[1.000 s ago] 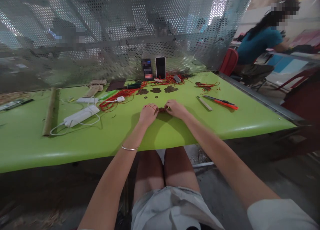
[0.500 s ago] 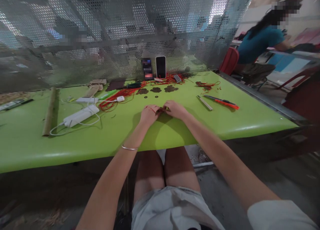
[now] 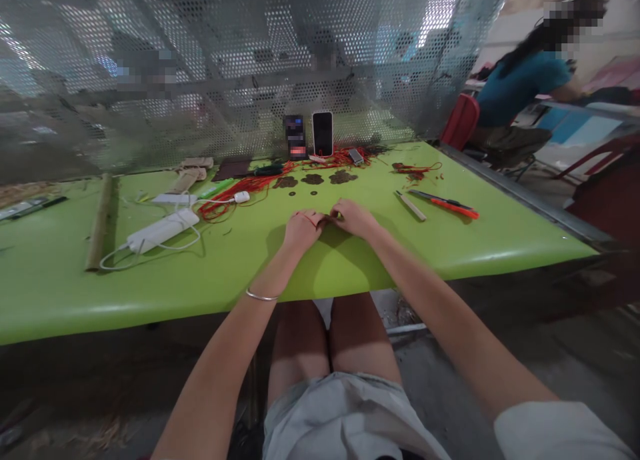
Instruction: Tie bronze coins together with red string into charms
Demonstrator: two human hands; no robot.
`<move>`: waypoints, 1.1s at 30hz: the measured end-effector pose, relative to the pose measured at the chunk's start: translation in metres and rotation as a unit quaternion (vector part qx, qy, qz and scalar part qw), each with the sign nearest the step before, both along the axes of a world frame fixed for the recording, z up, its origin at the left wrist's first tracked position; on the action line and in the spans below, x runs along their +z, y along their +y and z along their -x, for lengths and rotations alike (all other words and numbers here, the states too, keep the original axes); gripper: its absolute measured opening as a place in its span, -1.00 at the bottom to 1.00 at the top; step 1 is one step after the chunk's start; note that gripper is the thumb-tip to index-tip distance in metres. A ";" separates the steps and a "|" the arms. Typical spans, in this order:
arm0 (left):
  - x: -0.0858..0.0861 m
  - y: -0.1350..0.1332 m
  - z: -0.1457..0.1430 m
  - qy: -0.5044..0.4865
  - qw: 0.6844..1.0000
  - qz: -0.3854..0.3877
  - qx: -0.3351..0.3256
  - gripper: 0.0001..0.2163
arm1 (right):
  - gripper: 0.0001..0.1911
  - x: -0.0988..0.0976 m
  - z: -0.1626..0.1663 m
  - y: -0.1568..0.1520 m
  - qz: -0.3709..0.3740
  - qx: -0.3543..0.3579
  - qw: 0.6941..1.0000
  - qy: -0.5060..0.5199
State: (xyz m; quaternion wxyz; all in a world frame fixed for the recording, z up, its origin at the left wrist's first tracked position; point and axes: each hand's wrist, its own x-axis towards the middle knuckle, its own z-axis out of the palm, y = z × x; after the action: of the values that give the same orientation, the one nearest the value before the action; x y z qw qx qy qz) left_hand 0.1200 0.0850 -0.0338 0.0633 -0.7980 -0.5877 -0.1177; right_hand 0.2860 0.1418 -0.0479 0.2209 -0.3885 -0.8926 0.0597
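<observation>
My left hand [image 3: 303,229] and my right hand [image 3: 353,218] meet low over the green tabletop [image 3: 240,273], both with closed fingers. Between the fingertips is a small dark brown piece [image 3: 328,221], mostly covered, and its kind does not show. A thin red cord [image 3: 306,218] runs across my left fingers. Just beyond the hands lie two small dark discs [image 3: 293,194], apparently with a hole in the middle. Farther back are three clusters of similar dark coin-like discs [image 3: 343,177].
Red cords [image 3: 260,187] lie tangled along the back. Two phones [image 3: 323,133] lean against the perforated metal screen [image 3: 225,80]. A white power strip [image 3: 163,231] and a tube [image 3: 101,223] are left; an orange-handled cutter [image 3: 457,209] and a thin tool [image 3: 411,206] right. A person in blue [image 3: 525,87] sits beyond.
Both hands have shifted only slightly, with the fingertips adjusting around the brown piece. The view has moved a touch; the things on the table lie as before.
</observation>
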 end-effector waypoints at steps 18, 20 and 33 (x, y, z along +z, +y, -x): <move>0.007 0.000 0.001 0.011 1.000 0.027 0.002 -0.74 | -0.82 0.010 0.001 -0.012 0.026 -0.025 0.999 0.023; 0.008 -0.001 0.002 0.010 0.999 0.031 -0.001 -0.73 | -0.79 0.011 0.000 -0.012 0.028 -0.024 0.999 0.018; 0.008 -0.007 0.009 -0.019 0.998 0.049 -0.043 -0.71 | -0.75 0.010 -0.003 -0.010 0.021 0.014 1.000 0.005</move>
State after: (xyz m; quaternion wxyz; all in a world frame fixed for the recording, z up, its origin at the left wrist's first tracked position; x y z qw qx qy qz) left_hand 0.1107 0.0784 -0.0254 0.0079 -0.8224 -0.5587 -0.1068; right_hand 0.2889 0.1317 -0.0376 0.2166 -0.3800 -0.8954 0.0836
